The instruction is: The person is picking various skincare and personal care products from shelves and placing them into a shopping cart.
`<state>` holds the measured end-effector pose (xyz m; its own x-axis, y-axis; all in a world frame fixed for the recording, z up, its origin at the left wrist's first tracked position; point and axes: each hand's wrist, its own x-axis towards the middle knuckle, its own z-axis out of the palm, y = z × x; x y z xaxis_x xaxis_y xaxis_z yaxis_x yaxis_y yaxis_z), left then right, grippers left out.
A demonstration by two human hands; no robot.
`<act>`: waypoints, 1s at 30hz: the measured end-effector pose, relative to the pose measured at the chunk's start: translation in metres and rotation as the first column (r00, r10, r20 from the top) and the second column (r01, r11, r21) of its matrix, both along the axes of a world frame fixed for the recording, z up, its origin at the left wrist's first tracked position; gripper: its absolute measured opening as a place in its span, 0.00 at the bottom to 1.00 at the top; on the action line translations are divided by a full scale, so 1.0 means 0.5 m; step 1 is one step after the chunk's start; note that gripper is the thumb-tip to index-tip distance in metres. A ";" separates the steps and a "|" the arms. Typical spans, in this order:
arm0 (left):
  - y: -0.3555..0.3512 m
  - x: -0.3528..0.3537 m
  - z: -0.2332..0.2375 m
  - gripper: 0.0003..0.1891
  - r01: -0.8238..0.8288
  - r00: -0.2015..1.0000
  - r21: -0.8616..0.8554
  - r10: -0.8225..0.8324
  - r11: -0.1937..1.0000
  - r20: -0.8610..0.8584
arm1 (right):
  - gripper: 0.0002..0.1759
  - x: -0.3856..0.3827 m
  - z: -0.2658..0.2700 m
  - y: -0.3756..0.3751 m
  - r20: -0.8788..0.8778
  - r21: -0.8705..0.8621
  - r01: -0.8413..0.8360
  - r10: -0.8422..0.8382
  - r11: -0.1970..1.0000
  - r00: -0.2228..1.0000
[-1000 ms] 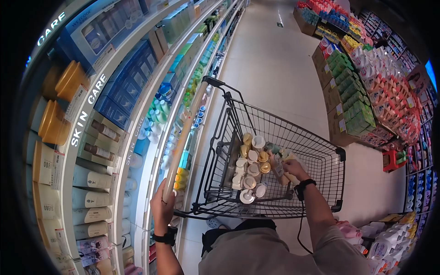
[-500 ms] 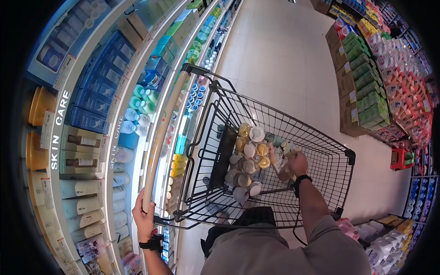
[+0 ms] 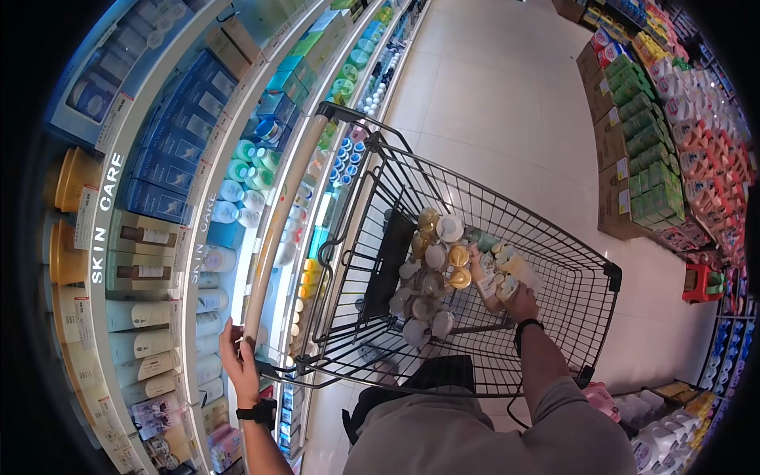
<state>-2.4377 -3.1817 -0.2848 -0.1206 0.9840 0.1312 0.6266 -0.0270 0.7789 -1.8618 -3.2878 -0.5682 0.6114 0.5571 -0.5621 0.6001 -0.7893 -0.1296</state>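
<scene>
My right hand (image 3: 520, 303) reaches down into the wire shopping cart (image 3: 518, 193), fingers curled round a pale bottle (image 3: 507, 286) at the right edge of a cluster. Beside it lie a pinkish bottle (image 3: 484, 286) and a pale yellow, see-through bottle (image 3: 521, 267). Several round-lidded jars (image 3: 436, 257), white and gold, fill the cart's handle end. My left hand (image 3: 241, 362) is at the near end of the cart's beige handle (image 3: 271, 245). Its thumb overlaps the bar, while the fingers stand apart to the left.
Skin care shelves (image 3: 101, 218) line the left side, packed with boxes, tubes and bottles close to the handle. The tiled floor (image 3: 483, 87) runs ahead. Stacked goods on cardboard boxes (image 3: 613, 194) stand to the right, with a red stool (image 3: 698, 283) near them.
My left hand's fingers have loosened from the cart handle and spread leftward. My right hand has shifted down slightly, revealing more bottles. In view, the cart sits slightly farther right.
</scene>
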 end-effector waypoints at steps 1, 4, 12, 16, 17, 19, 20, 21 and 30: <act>-0.013 -0.011 -0.007 0.24 -0.051 0.994 0.043 0.055 0.998 -0.094 | 0.42 0.004 -0.008 -0.002 0.029 -0.034 -0.019 0.020 0.999 0.999; -0.086 -0.044 -0.030 0.22 -0.246 0.954 0.137 0.265 0.959 -0.140 | 0.45 0.010 -0.024 -0.004 0.097 -0.069 -0.073 0.079 0.995 0.992; -0.364 -0.080 -0.094 0.12 -0.342 0.890 -0.148 0.269 0.928 -0.368 | 0.48 0.001 -0.039 0.003 0.124 -0.086 -0.151 0.161 0.985 0.979; -0.448 -0.035 -0.063 0.08 -0.138 0.865 -0.119 0.061 0.983 -0.497 | 0.56 -0.046 0.031 -0.026 0.063 -0.091 -0.066 0.072 0.994 0.995; -0.459 -0.023 -0.053 0.08 -0.154 0.926 -0.187 0.075 0.970 -0.371 | 0.57 -0.035 0.039 -0.047 0.008 -0.113 -0.110 0.112 0.988 0.994; -0.465 0.017 -0.015 0.08 -0.100 0.970 -0.225 0.045 0.969 -0.239 | 0.55 -0.015 0.016 -0.106 -0.083 0.037 -0.105 0.107 0.994 0.991; -0.466 0.029 0.005 0.09 -0.054 0.973 -0.197 0.007 0.979 -0.232 | 0.55 -0.015 0.010 -0.116 -0.097 0.014 -0.185 0.185 0.983 0.978; -0.461 0.041 0.013 0.10 -0.029 0.978 -0.205 -0.015 0.978 -0.210 | 0.56 0.005 -0.017 -0.150 -0.098 0.094 -0.175 0.184 0.980 0.978; -0.505 0.067 0.031 0.12 0.024 0.987 -0.159 -0.048 0.987 -0.153 | 0.44 -0.008 -0.029 -0.259 -0.102 0.130 -0.368 0.381 0.921 0.919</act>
<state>-2.4043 -3.4343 -0.2691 -0.0750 0.9971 -0.0098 0.7418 0.0624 0.6677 -1.8660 -3.4175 -0.5829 0.2765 0.7921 -0.5442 0.8231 -0.4875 -0.2913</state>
